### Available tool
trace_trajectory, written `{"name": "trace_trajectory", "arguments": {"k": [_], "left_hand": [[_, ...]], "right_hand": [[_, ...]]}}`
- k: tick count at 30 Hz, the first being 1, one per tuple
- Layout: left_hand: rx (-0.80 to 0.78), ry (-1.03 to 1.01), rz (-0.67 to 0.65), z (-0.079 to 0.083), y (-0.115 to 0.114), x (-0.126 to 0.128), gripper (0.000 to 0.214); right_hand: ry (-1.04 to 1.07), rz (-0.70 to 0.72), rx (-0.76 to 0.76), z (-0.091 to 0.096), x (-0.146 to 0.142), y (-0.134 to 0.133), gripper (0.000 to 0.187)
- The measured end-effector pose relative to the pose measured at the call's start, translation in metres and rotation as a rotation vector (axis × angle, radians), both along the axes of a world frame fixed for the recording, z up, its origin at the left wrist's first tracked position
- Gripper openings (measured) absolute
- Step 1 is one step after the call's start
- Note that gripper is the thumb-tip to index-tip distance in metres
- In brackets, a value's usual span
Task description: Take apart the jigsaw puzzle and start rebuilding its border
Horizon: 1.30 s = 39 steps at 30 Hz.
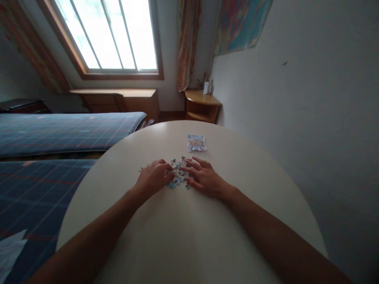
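Many small jigsaw puzzle pieces (178,173) lie in a loose heap on a round white table (177,236), mostly blue with dark and pale bits. My left hand (154,174) rests at the heap's left side, fingers curved over some pieces, thumb apart from them. On the right side my right hand (204,177) lies with its fingers spread, the tips touching pieces. Some pieces are hidden beneath both hands, and a few show beyond the left one. Just past the heap lies a small square picture sheet (196,143) in blue and orange tones.
To the left stand beds with blue plaid covers (68,132), and papers (12,252) lie at the lower left. A wall (310,118) runs close along the table's right. Beyond the table are a wooden corner cabinet (203,98) and a desk (139,93) under the window.
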<state>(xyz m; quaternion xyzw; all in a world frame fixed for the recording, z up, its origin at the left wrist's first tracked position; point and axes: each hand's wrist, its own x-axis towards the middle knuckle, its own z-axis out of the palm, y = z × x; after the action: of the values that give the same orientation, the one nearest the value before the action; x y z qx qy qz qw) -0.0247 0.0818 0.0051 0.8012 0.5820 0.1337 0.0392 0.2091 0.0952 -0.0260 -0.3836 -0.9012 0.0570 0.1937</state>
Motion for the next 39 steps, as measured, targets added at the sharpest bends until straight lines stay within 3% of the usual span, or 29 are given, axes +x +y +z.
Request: {"name": "trace_trajectory", "arguments": {"k": [12,18,26,39], "left_hand": [[-0.008,0.028,0.023,0.002,-0.001,0.003,0.017],[0.033,-0.019,0.024,0.007,-0.006,0.006,0.017],[0.022,-0.070,-0.081,0.001,-0.007,0.010,0.015],[-0.035,-0.055,-0.170,0.008,-0.015,0.015,0.012]], "right_hand": [[-0.063,0.046,-0.015,0.007,0.003,-0.004,0.053],[-0.025,0.024,0.009,0.004,0.002,-0.004,0.045],[-0.044,0.003,0.059,0.001,0.002,-0.002,0.046],[-0.044,-0.009,0.069,0.008,0.003,-0.006,0.041]]}}
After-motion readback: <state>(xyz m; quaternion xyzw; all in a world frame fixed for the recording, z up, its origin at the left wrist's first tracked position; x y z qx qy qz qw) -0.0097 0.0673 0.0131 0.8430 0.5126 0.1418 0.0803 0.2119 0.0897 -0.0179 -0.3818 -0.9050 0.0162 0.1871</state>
